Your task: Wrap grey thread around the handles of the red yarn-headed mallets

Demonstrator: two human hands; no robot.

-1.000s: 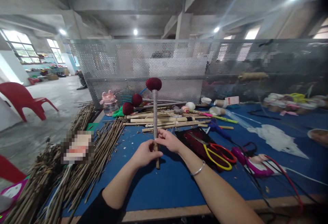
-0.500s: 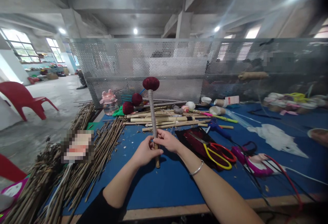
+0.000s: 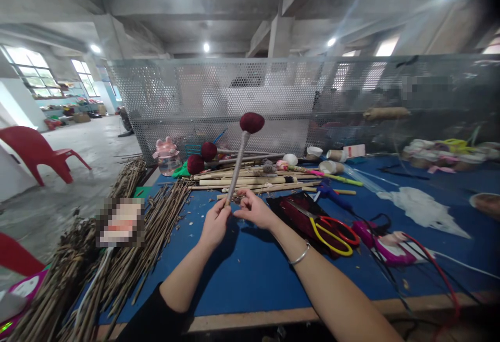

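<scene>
My left hand (image 3: 216, 223) is closed around the lower end of a mallet-like stick (image 3: 238, 167). The shaft looks wrapped in grey, and a dark red fuzzy ball (image 3: 252, 122) tops it. It leans to the right above the blue table. Just right of the shaft, my right hand (image 3: 253, 209) has its fingers parted and bent, with nothing visible in them. The stick's bottom end is hidden in my left hand. Behind it lie two similar dark red balls, one higher (image 3: 209, 151) and one lower (image 3: 196, 165), near several pale sticks (image 3: 250, 181).
Scissors with yellow and red handles (image 3: 332, 236) rest on dark red cloth at right. Beyond are a blue glue gun (image 3: 332, 196), cables and a plastic bag (image 3: 425, 210). Bundled brown twigs (image 3: 148, 237) cover the left side. A perforated metal panel (image 3: 187, 97) stands behind the table.
The stick has tipped from nearly upright to leaning right, its ball moving right. My right hand has come off the shaft, while my left hand has risen slightly with it.
</scene>
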